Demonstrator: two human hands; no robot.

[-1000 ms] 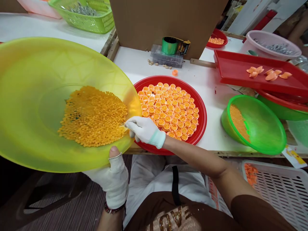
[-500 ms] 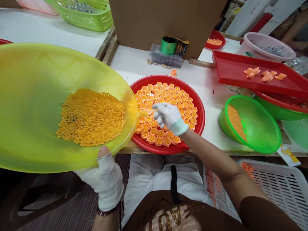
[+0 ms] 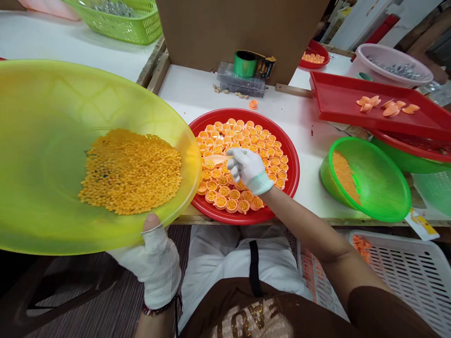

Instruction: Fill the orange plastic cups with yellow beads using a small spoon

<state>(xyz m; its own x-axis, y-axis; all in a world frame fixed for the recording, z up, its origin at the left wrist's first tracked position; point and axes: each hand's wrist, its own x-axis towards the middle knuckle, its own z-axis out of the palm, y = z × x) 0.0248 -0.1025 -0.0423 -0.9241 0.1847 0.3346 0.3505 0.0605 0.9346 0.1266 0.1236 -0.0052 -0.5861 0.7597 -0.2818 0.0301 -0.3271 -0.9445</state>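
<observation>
My gloved left hand [image 3: 155, 263] grips the rim of a big yellow basin [image 3: 45, 188], thumb over the edge. Inside the basin lies a heap of small yellow-orange beads [image 3: 134, 173]. Above a round red tray [image 3: 294, 188], my gloved right hand [image 3: 246, 169] is closed on a pale orange spoon [image 3: 215, 159], its bowl pointing left toward the basin. Many small orange cups [image 3: 231, 205] stand close together in the tray. Several of them hold yellow beads; others toward the far left look unfilled. The cups beneath my right hand are hidden.
At right stand a green bowl [image 3: 384, 188] with orange grains and a red rectangular tray [image 3: 338, 101] with orange pieces. Behind the round tray are a green tape roll [image 3: 245, 65] and a loose orange cup [image 3: 252, 104]. A white crate [image 3: 416, 263] sits below the table edge.
The spoon has shifted slightly right and up, away from the basin's rim, and its bowl, which showed yellow beads, now looks bare. My left hand still holds the basin in place.
</observation>
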